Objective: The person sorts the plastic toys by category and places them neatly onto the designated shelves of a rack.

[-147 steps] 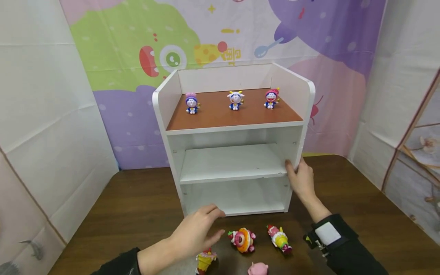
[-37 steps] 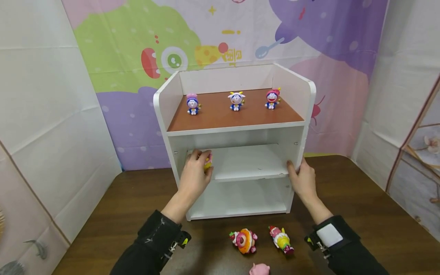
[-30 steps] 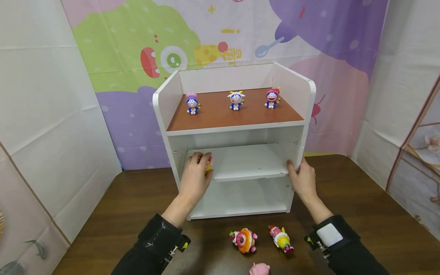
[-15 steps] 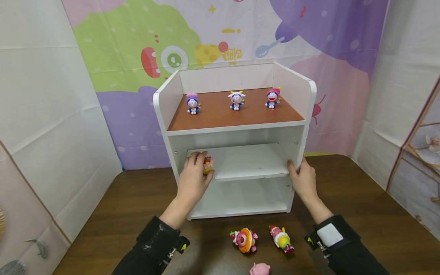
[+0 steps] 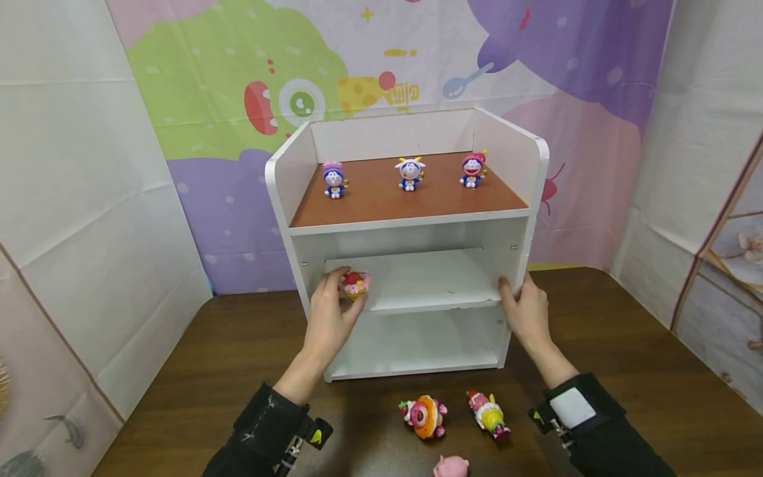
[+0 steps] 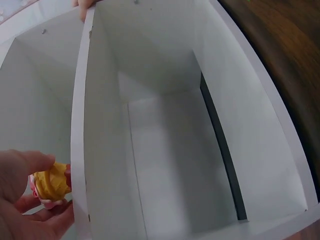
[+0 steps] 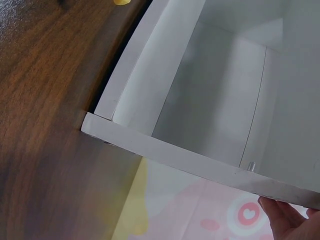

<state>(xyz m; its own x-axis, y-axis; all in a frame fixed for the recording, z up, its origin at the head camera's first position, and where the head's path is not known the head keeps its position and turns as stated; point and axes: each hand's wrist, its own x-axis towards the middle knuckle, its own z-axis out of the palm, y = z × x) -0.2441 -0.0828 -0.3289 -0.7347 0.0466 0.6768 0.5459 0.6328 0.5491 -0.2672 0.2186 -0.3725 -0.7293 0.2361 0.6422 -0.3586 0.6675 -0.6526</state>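
My left hand [image 5: 328, 317] is at the left front of the middle shelf, its thumb and fingers curled around a small figurine [image 5: 356, 285]. The figurine has a red top, a pink middle and a yellow cone-shaped base; it stands upright close to the shelf's front edge. In the left wrist view its yellow cone [image 6: 52, 182] lies between thumb and fingers, partly behind the board edge. My right hand [image 5: 526, 310] grips the right side panel of the white shelf unit [image 5: 393, 310], thumb on the front edge. The right wrist view shows its fingertips at the panel's outer side.
Three blue-and-white figurines, one with a purple hat [image 5: 334, 180], one with horns [image 5: 410, 174] and one with a red hat [image 5: 473, 169], sit on the brown top. On the table lie an orange-ringed pink figurine [image 5: 424, 417], a yellow-and-pink one [image 5: 489, 415] and a pink pig [image 5: 450, 466].
The cone figurine has gone from the table to the middle shelf in my left hand. Lately the left fingers shift left and spread, showing more of it. The right hand keeps its grip.
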